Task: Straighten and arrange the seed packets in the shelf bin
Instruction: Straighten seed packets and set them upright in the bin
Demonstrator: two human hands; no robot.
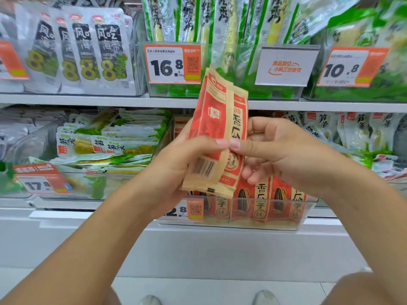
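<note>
Head view: left hand (pixel 176 164) and right hand (pixel 284 155) both curl fingers round a stack of seed packets (pixel 217 133) (count unclear) above the clear bin (pixel 308 213), where three packets (pixel 259 203) stand upright.

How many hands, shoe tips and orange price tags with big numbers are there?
Hands, holding seed packets: 2
Shoe tips: 2
Price tags with numbers: 4
Total: 8

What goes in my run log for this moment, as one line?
left hand: grips packets | right hand: pinches same packets | packets: upright above bin | stage: straightening
</note>
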